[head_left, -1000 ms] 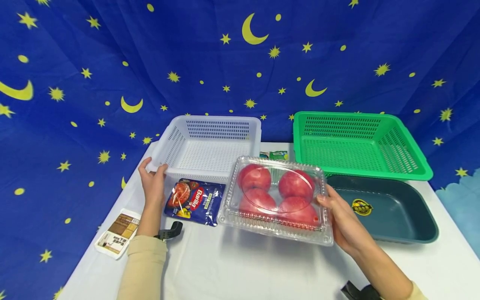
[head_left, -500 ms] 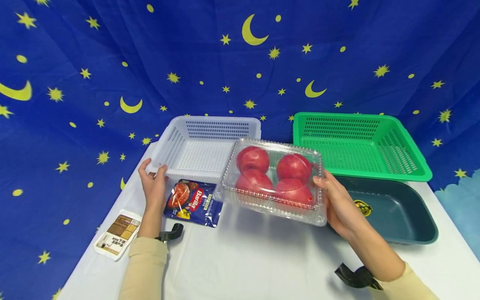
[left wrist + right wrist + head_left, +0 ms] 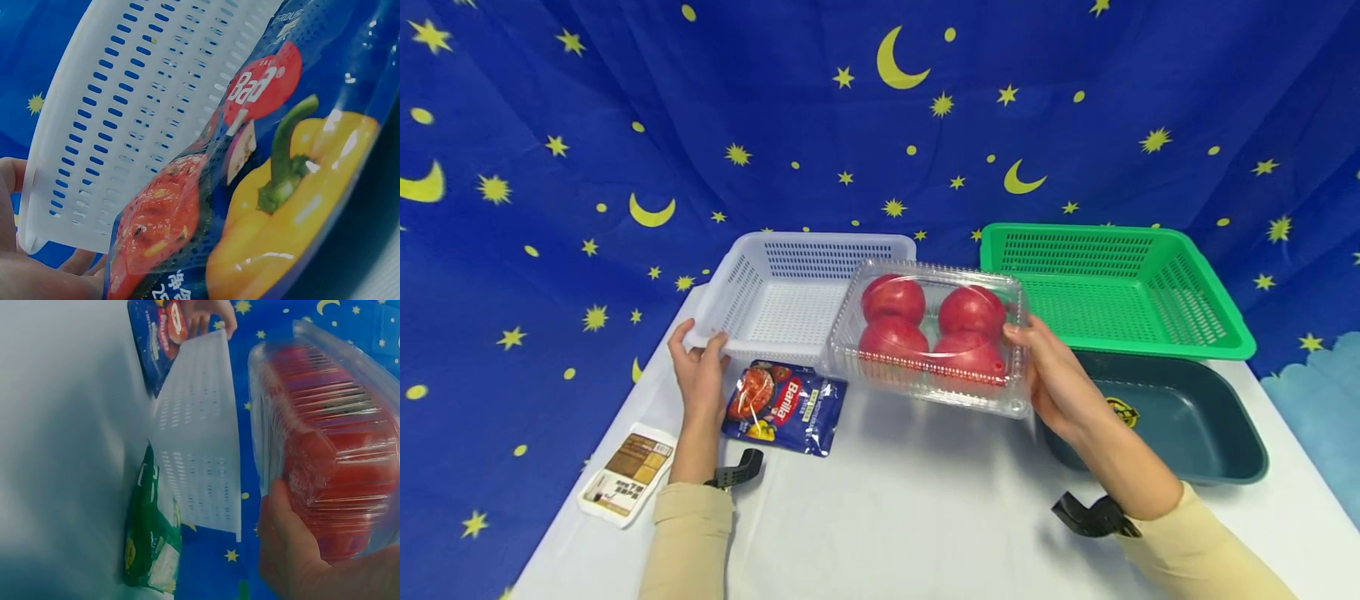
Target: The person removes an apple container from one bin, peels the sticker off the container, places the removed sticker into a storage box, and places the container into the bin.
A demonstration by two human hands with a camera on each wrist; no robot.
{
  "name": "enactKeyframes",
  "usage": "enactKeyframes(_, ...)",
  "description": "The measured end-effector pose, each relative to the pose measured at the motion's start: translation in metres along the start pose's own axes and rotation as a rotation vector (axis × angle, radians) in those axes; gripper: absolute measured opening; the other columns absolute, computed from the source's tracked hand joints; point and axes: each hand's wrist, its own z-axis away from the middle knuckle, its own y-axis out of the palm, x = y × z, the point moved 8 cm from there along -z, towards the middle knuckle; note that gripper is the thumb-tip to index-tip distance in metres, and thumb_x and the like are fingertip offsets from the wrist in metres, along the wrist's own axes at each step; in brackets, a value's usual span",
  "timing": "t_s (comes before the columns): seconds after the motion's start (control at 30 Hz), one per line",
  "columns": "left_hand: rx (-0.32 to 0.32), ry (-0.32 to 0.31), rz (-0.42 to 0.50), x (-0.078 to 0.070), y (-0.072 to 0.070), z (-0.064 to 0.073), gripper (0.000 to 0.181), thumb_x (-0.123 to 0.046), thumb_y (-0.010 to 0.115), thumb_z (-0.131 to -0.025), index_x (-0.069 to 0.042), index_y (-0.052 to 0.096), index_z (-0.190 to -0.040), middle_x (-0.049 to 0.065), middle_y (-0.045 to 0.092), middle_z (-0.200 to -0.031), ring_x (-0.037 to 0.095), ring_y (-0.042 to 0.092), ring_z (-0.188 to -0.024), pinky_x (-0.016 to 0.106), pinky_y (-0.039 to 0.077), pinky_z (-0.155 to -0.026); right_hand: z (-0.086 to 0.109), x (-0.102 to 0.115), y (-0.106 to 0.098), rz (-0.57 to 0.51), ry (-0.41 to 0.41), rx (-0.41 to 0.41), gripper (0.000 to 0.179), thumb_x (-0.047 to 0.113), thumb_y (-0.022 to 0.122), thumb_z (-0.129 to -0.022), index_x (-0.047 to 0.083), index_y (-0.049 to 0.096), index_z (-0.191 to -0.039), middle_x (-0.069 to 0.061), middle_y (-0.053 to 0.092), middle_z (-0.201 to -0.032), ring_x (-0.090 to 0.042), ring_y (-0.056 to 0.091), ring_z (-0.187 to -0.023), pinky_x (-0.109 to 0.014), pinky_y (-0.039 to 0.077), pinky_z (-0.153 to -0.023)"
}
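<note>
A clear plastic clamshell box (image 3: 928, 337) of several round red fruits, which look like apples (image 3: 972, 312), is held up by my right hand (image 3: 1060, 379). Its right edge sits between thumb and fingers, and the box hangs tilted over the front right part of the white basket (image 3: 737, 283). My left hand (image 3: 700, 375) grips that basket's front left corner, thumb and fingers on either side of the rim (image 3: 37, 206). Just right of the left hand lies a blue Barilla pouch (image 3: 786, 408). The right fingers beneath the box are mostly hidden.
A green basket (image 3: 1232, 321) stands at the back right, with a dark teal basin (image 3: 1195, 433) in front of it. A white packet with a brown label (image 3: 628, 475) lies at the left edge. In the right wrist view, a green package (image 3: 153, 531) lies beside the white basket.
My right hand has lifted the box of fruit and carried it away from me and slightly left, over the white basket. The left hand stays at the basket's corner.
</note>
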Motion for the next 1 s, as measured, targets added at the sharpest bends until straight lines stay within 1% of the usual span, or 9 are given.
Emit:
enactKeyframes(0.13, 0.013, 0.016, 0.002, -0.002, 0.0, 0.0, 0.058, -0.014, 0.066, -0.09, -0.026, 0.037, -0.139, 0.01, 0.054, -0.116, 0.022, 0.056, -0.105, 0.046, 0.043, -0.098, -0.004, 0.001, 0.001, -0.01, -0.012, -0.003, 0.067, 0.033, 0.056, -0.096, 0.026, 0.02, -0.152, -0.01, 0.048, -0.13, -0.019, 0.056, -0.107, -0.037, 0.053, -0.083)
enactKeyframes(0.27, 0.006, 0.014, -0.036, 0.001, -0.005, 0.003, 0.059, -0.02, 0.068, -0.09, -0.029, 0.037, -0.14, 0.007, 0.054, -0.115, 0.02, 0.056, -0.104, 0.047, 0.041, -0.1, -0.009, -0.001, 0.002, -0.024, -0.004, 0.0, 0.069, 0.033, 0.057, -0.095, 0.024, 0.018, -0.152, -0.011, 0.047, -0.131, -0.021, 0.057, -0.107, -0.039, 0.053, -0.085)
enactKeyframes(0.37, -0.001, 0.009, -0.049, 0.004, -0.008, 0.004, 0.059, -0.022, 0.069, -0.09, -0.031, 0.037, -0.139, 0.007, 0.053, -0.114, 0.021, 0.055, -0.104, 0.048, 0.041, -0.1, -0.014, -0.002, 0.004, -0.029, 0.0, 0.004, 0.07, 0.033, 0.058, -0.095, 0.024, 0.018, -0.152, -0.011, 0.049, -0.13, -0.02, 0.059, -0.105, -0.039, 0.053, -0.085)
enactKeyframes(0.47, 0.006, 0.018, -0.031, 0.004, -0.006, 0.002, 0.06, -0.023, 0.07, -0.089, -0.031, 0.038, -0.139, 0.008, 0.053, -0.114, 0.021, 0.056, -0.103, 0.049, 0.041, -0.099, -0.019, 0.0, 0.006, -0.043, -0.011, 0.012, 0.068, 0.032, 0.058, -0.095, 0.023, 0.021, -0.151, -0.011, 0.051, -0.127, -0.019, 0.062, -0.101, -0.038, 0.054, -0.083)
enactKeyframes(0.6, 0.006, 0.022, -0.017, 0.003, -0.004, 0.0, 0.059, -0.022, 0.07, -0.089, -0.031, 0.039, -0.139, 0.008, 0.054, -0.113, 0.019, 0.056, -0.1, 0.048, 0.041, -0.099, -0.024, 0.004, 0.011, -0.059, -0.021, 0.028, 0.069, 0.03, 0.059, -0.095, 0.022, 0.021, -0.151, -0.011, 0.055, -0.124, -0.019, 0.064, -0.096, -0.038, 0.055, -0.08)
enactKeyframes(0.67, 0.004, 0.019, -0.016, 0.003, -0.004, 0.0, 0.059, -0.021, 0.07, -0.089, -0.031, 0.039, -0.139, 0.008, 0.054, -0.113, 0.018, 0.057, -0.1, 0.047, 0.042, -0.099, -0.027, 0.006, 0.014, -0.056, -0.02, 0.032, 0.071, 0.03, 0.06, -0.094, 0.022, 0.019, -0.152, -0.011, 0.054, -0.125, -0.02, 0.064, -0.097, -0.038, 0.055, -0.081)
enactKeyframes(0.9, 0.019, 0.027, -0.013, 0.002, -0.002, 0.001, 0.059, -0.02, 0.068, -0.09, -0.031, 0.037, -0.14, 0.009, 0.053, -0.117, 0.023, 0.055, -0.107, 0.046, 0.041, -0.101, -0.042, 0.013, 0.025, -0.03, -0.008, 0.007, 0.075, 0.035, 0.064, -0.091, 0.024, 0.022, -0.151, -0.012, 0.046, -0.135, -0.024, 0.061, -0.103, -0.041, 0.053, -0.085)
enactKeyframes(1.0, 0.02, 0.029, -0.014, 0.001, -0.003, 0.001, 0.059, -0.02, 0.068, -0.09, -0.031, 0.037, -0.14, 0.009, 0.053, -0.117, 0.024, 0.055, -0.108, 0.046, 0.042, -0.1, -0.049, 0.016, 0.031, -0.025, -0.007, 0.001, 0.074, 0.035, 0.064, -0.09, 0.023, 0.023, -0.15, -0.013, 0.046, -0.135, -0.027, 0.062, -0.102, -0.042, 0.053, -0.084)
